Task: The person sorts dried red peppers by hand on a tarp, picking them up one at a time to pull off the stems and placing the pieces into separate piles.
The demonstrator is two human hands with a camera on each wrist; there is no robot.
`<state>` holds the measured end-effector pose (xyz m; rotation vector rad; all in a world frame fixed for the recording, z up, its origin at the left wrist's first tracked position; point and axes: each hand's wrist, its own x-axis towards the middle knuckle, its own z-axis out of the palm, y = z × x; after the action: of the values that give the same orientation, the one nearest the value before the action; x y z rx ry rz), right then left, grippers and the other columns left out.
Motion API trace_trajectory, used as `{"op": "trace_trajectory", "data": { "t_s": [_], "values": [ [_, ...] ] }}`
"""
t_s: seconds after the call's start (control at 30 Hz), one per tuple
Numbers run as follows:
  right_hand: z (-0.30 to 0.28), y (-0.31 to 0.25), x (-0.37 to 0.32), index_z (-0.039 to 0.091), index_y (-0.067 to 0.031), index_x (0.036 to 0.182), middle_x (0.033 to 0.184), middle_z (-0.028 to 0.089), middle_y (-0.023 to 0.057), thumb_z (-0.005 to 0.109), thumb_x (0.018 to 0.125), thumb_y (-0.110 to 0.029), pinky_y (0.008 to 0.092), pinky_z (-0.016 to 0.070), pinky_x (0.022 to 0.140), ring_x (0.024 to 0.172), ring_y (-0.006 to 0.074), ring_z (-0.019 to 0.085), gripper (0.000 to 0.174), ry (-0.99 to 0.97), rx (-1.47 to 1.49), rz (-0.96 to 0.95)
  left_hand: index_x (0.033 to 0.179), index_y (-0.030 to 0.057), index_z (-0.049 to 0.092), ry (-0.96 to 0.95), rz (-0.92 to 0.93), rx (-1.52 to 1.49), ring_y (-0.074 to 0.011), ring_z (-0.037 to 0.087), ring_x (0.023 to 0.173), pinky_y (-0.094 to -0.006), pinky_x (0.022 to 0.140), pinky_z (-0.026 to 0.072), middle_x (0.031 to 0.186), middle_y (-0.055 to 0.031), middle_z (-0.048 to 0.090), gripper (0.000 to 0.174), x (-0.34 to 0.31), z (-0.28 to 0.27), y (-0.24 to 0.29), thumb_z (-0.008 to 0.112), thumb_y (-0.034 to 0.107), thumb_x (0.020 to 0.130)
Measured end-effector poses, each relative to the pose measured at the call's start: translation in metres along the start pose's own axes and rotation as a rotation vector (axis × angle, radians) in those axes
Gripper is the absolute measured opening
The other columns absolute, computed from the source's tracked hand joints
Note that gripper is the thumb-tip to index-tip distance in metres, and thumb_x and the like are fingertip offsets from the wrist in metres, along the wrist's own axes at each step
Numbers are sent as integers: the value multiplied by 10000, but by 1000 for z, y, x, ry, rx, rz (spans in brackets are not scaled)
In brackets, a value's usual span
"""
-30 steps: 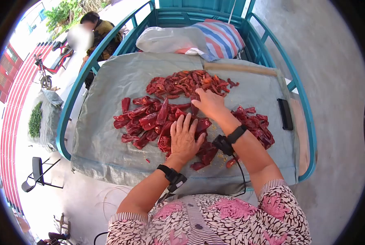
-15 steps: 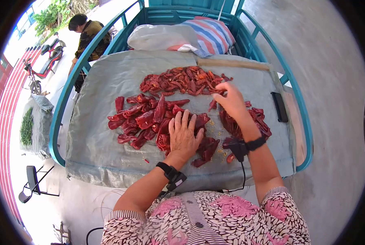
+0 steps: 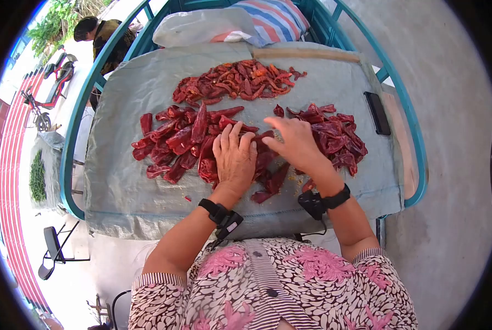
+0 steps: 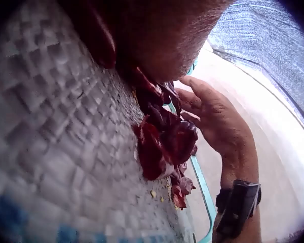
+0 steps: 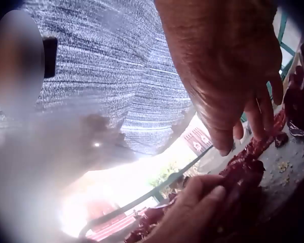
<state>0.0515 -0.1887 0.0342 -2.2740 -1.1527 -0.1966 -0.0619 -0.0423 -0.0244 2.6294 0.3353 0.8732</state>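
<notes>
My left hand (image 3: pixel 235 162) rests on the near end of a heap of large dark red dried peppers (image 3: pixel 180 137), fingers pointing away from me. In the right wrist view, its thumb and fingers lie against a dark pepper (image 5: pixel 243 177). Just to its right, my right hand (image 3: pixel 296 144) hovers over the peppers with fingers spread and nothing visible between them. In the left wrist view, that right hand (image 4: pixel 223 121) shows loosely bent fingers beside wrinkled peppers (image 4: pixel 162 142). Torn, flattened red peppers (image 3: pixel 334 135) lie right of it.
A pile of smaller orange-red peppers (image 3: pixel 240 80) lies farther back on the grey woven sheet (image 3: pixel 119 203). A black phone (image 3: pixel 377 113) lies near the right edge. Blue-green rails (image 3: pixel 405 126) flank the cart; a striped sack (image 3: pixel 279 22) lies behind. A person (image 3: pixel 111 41) stands left.
My right hand has moved from the edge of the far pile to the right-hand pile, then back left beside my left hand. My left hand has stayed on the peppers. The head view has shifted.
</notes>
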Motion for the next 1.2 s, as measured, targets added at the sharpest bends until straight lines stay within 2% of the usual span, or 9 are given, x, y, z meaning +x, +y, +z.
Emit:
{"op": "trace_trajectory", "data": {
  "t_s": [0.17, 0.33, 0.4, 0.5, 0.6, 0.77, 1.0, 1.1, 1.2],
  "values": [
    [-11, 9, -7, 713, -151, 1132, 1118, 714, 49, 712, 922, -221, 477, 363, 1063, 1104, 244, 634, 220, -61, -52, -77, 1375, 115, 549, -1, -26, -34, -319, 450, 1418, -512, 1192, 278, 1495, -96, 534, 382, 0, -3, 1, 598, 246, 1019],
    [-60, 19, -8, 700, -162, 1171, 1160, 698, 50, 744, 890, -213, 485, 366, 1067, 1121, 269, 615, 289, 198, -257, 38, 1405, 79, 526, 19, -15, -29, -310, 463, 1411, -492, 1189, 284, 1490, -91, 545, 398, 1, -1, 0, 563, 236, 1041],
    [-56, 16, -18, 684, -167, 1210, 1173, 692, 54, 775, 860, -209, 502, 361, 1079, 1125, 290, 605, 365, 299, -249, 70, 1401, 77, 528, 18, -13, -20, -308, 465, 1409, -486, 1185, 290, 1481, -88, 555, 382, -2, -3, 0, 551, 220, 1047],
    [-30, -5, -41, 671, -167, 1226, 1153, 697, 49, 778, 852, -186, 519, 354, 1088, 1127, 274, 606, 390, 42, -92, -98, 1391, 81, 536, 29, -11, -35, -307, 470, 1404, -489, 1181, 296, 1464, -87, 569, 359, -1, -4, 1, 542, 196, 1051],
    [3, -13, -51, 683, -173, 1179, 1116, 706, 42, 768, 857, -165, 536, 346, 1096, 1096, 259, 618, 333, 12, -81, -108, 1364, 92, 558, 40, -22, -73, -312, 475, 1399, -504, 1183, 296, 1447, -88, 581, 330, -2, -2, -2, 553, 183, 1047],
    [-13, -6, -56, 703, -146, 1057, 1031, 706, 35, 753, 861, -139, 494, 353, 1096, 1026, 252, 636, 202, 21, 46, -19, 1285, 100, 604, 28, -24, -56, -308, 480, 1397, -502, 1176, 303, 1436, -69, 592, 259, -1, -1, -4, 564, 187, 1045],
    [-47, 3, -68, 704, -99, 1007, 913, 700, 61, 758, 839, -84, 425, 467, 917, 906, 282, 665, 177, 246, 219, 235, 1200, 130, 660, 32, 45, -116, -312, 463, 1408, -501, 1180, 285, 1413, -74, 600, 207, -2, -4, -7, 586, 147, 1008],
    [-50, 9, -70, 702, -83, 999, 897, 707, 66, 766, 837, -75, 412, 485, 862, 868, 292, 669, 174, 412, 185, 231, 1174, 126, 691, -21, 91, -25, -308, 466, 1393, -497, 1176, 271, 1379, -65, 611, 210, -2, -10, -3, 617, 163, 980],
    [-53, 20, -77, 695, -98, 1064, 1035, 722, 64, 765, 852, -96, 455, 450, 960, 989, 293, 662, 223, 429, -1, 269, 1150, 133, 704, -48, 202, 122, -276, 538, 1264, -482, 1108, 319, 1222, -49, 664, 254, 6, -31, 9, 702, 217, 911]
  ]
}}
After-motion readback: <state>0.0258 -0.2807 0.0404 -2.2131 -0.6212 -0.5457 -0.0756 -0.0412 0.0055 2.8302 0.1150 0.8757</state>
